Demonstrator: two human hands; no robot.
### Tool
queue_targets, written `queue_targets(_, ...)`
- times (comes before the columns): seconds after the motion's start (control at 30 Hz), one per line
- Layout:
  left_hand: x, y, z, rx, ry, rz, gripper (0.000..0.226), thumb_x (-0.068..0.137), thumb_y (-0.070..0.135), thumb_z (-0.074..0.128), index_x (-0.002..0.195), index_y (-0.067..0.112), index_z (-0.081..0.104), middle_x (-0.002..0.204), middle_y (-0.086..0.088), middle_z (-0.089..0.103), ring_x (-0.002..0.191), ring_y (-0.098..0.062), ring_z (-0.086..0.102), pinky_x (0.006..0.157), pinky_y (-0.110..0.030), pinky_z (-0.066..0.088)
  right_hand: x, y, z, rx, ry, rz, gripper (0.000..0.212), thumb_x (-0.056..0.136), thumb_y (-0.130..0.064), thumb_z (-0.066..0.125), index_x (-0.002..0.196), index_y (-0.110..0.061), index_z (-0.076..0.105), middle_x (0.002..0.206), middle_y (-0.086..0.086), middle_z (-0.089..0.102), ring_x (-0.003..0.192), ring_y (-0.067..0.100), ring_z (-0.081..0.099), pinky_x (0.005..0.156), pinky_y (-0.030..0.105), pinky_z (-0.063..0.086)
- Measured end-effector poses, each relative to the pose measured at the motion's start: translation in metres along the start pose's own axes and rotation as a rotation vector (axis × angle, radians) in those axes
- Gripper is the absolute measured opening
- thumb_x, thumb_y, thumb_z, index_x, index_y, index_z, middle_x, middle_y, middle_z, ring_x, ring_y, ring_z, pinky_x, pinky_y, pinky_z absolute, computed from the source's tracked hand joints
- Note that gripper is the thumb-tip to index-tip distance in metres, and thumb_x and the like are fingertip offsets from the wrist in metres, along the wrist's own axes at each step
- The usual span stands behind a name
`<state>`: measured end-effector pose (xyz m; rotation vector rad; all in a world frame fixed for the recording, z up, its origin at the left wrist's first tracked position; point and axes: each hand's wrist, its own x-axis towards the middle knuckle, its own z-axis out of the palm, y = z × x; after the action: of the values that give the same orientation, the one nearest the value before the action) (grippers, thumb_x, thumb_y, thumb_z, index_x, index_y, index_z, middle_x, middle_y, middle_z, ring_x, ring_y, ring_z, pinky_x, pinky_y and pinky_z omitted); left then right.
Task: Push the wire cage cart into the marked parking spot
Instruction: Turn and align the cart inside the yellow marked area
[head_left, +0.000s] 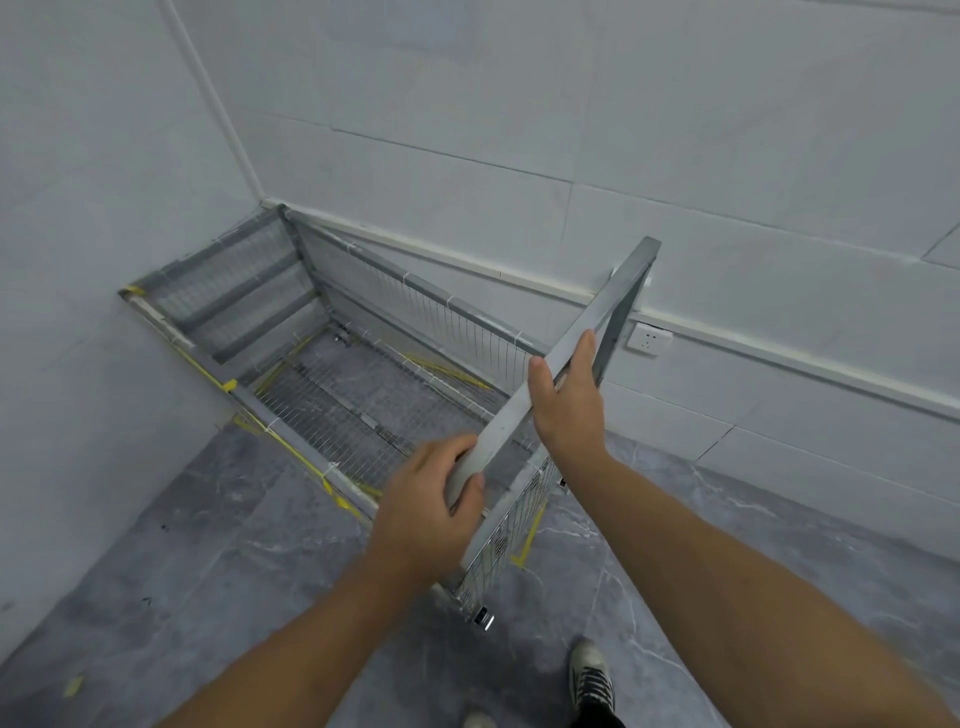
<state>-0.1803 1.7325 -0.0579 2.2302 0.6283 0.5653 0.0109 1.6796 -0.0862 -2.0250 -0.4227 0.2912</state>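
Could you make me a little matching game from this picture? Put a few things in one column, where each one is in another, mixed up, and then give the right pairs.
Things:
1. left hand
2. right hand
3. wall socket
4. yellow tape

Places:
A. on the floor along the wire cage cart's left side
B. on the wall beyond the handle bar's far end
C. wrapped around the near end of the handle bar
D. resting on the middle of the handle bar

Pairs: 1-C, 2-D, 3-B, 4-A
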Motion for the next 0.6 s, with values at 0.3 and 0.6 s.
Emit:
queue_targets(0.3, 0.001, 0.011, 0.006, 0.032, 0.047, -0.058, 0.036, 0.088, 0.032, 0.056, 0.123, 0.023, 0.059, 0.099, 0.008, 0.057, 0.084, -0.007, 0.059, 0.071, -0.035, 0.055, 0.001, -0.008, -0.002, 0.035, 0.005, 0.028, 0.083, 0.090, -0.065, 0.039, 0.154, -0.036, -0.004, 0.161, 0.002, 0.029, 0.135, 0.027, 0.045, 0.102, 0.045, 0.044)
queue_targets(0.6, 0.029, 0.024, 0.028, -0.013, 0.050, -0.102, 0.036, 0.088, 0.033, 0.055, 0.123, 0.024, 0.059, 0.105, 0.007, 0.064, 0.091, -0.006, 0.057, 0.080, -0.035, 0.052, 0.047, 0.000, -0.016, 0.194, -0.040, 0.117, 0.085, 0.078, -0.070, 0.049, 0.138, -0.063, -0.012, 0.157, 0.002, 0.035, 0.140, 0.035, 0.038, 0.103, 0.058, 0.044)
